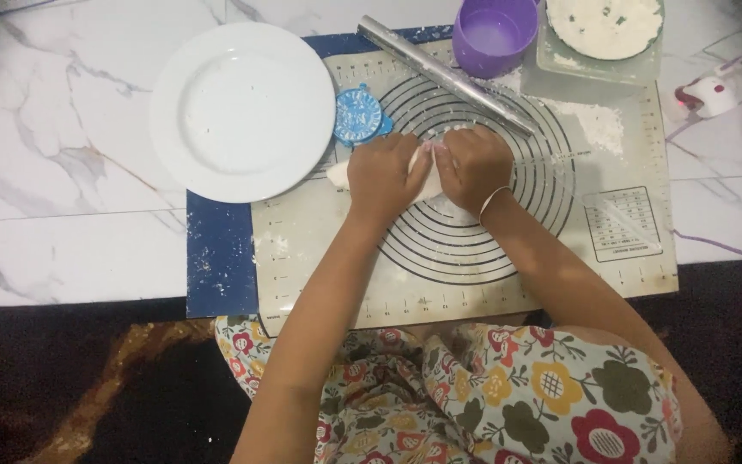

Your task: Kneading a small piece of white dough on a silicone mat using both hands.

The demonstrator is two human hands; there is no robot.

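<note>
My left hand (381, 178) and my right hand (472, 165) are both closed on a pale roll of dough (426, 179) on the ringed baking mat (465, 249). The hands press side by side, fingertips nearly meeting over the dough. One end of the dough sticks out left of my left hand; most of the rest is hidden under my fingers. A thin bracelet circles my right wrist.
A white plate (242, 112) sits left of the mat. A blue round dumpling press (358, 115), a metal rolling pin (444, 73), a purple cup (494, 34) and a tray of flour (603, 34) lie behind my hands. A small white device with cable (708, 93) rests far right.
</note>
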